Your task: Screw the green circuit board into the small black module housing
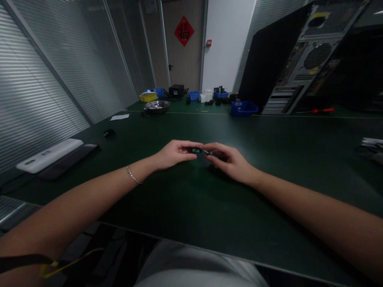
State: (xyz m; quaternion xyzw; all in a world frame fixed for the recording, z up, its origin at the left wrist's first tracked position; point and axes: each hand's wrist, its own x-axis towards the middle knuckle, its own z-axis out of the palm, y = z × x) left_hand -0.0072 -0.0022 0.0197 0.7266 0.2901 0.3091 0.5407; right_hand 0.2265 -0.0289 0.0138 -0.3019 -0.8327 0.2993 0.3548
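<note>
A small black piece with green markings (196, 150) is held above the dark green table (179, 203), between the thumb and fingers of the left hand (175, 154), which is closed to a narrow pinch. The right hand (233, 162), just beside it at 3 o'clock, is also nearly closed, its thumb and fingers around a small dark piece with a thin pale edge (211, 153); the fingertips of both hands nearly meet, and whether the two pieces touch cannot be told. Outward from the hands, a long white plastic device (49, 156) lies at 9 o'clock beside a flat black slab (68, 161). At 10 o'clock are a black mouse (109, 133) and a white sheet of paper (119, 117); at 11, a round shiny metal bowl (157, 106). Farther off at 12 stands a small blue plastic bin (194, 95). An open blue plastic tray (244, 109) sits at 1 o'clock, left of a tall black computer case (277, 59), and a red-handled tool (324, 110) lies at 2.
</note>
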